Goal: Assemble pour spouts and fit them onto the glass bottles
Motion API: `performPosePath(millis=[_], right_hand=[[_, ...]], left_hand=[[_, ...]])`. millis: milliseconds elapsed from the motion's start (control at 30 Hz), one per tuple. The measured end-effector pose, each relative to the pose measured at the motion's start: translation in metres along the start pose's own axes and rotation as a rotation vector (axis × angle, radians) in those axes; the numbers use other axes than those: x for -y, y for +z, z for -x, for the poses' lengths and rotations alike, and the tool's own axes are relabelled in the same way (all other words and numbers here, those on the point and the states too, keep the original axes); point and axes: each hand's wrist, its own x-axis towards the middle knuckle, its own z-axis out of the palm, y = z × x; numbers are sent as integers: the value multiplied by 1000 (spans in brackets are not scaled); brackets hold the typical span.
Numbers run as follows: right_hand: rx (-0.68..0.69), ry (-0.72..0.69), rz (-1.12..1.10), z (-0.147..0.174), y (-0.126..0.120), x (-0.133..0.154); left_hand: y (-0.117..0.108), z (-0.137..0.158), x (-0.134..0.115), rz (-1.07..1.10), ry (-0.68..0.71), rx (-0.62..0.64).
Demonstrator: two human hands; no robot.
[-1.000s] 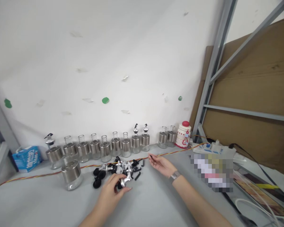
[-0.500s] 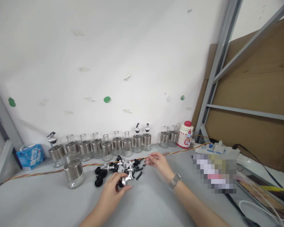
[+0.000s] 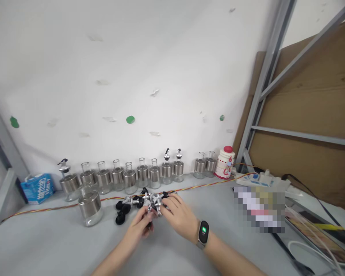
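My left hand (image 3: 139, 225) is closed round a silver and black bottle pourer spout (image 3: 150, 209), its metal end showing above the fingers. Close beside it, my right hand (image 3: 180, 216) has its fingers bent down by the spout; whatever its fingertips hold is hidden. Behind both hands lies a heap of loose pourer spouts, with black stoppers (image 3: 120, 218) at its left side. The small black pieces at the heap's right are mostly covered by my right hand. A glass bottle with a steel band (image 3: 90, 204) stands upright to the left, without a spout.
Several similar bottles (image 3: 130, 178) stand along the wall, some with spouts fitted. A twisted cable (image 3: 64, 208) runs across the grey table (image 3: 172, 253). A blue carton (image 3: 38, 189) is at the left; a red-lidded jar (image 3: 224, 164), power strip (image 3: 261, 180) and cords are at the right.
My right hand has moved left from the small black pieces to the spout in my left hand. My left hand has turned the spout more upright.
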Motion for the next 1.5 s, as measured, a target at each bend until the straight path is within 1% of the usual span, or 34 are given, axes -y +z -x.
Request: performPosePath(millis=[67, 167, 267, 433, 500, 567, 633, 733, 800, 867, 933, 1100, 1233, 1333, 1500], right_hand=[[-22, 20, 23, -1, -3, 2], [-40, 4, 19, -2, -5, 6], [-51, -11, -4, -3, -5, 9], [-14, -20, -22, -3, -5, 9], [-2, -6, -51, -3, -5, 9], [1, 15, -128, -2, -4, 10], [-35, 92, -277, -2, -3, 13], [-114, 338, -604, -3, -2, 18], [-129, 484, -785, -4, -1, 21], [-127, 556, -874, -5, 0, 24], [-133, 581, -894, -5, 2, 26], [-123, 576, -863, -3, 8, 25], [-132, 548, -804, -2, 9, 23], [-125, 502, -765, -1, 7, 22], [-80, 423, -709, 0, 6, 22]], left_hand=[[1, -1, 2, 62, -70, 16], [3, -3, 8, 87, -116, 11], [4, -4, 13, 71, -131, 2], [5, -4, 15, 92, -157, -47], [5, -6, 17, 110, -158, -20], [4, -8, 21, 119, -161, 12], [3, -8, 24, 115, -173, 16], [4, -4, 21, 104, -166, 34], [5, 0, 16, 100, -169, 62], [7, 2, 12, 87, -196, 79], [7, 3, 12, 56, -212, 89], [7, 3, 13, -48, -206, 136], [9, 9, 5, -141, -142, 170], [9, 12, 1, -159, -105, 172], [8, 13, 1, -196, -85, 156]])
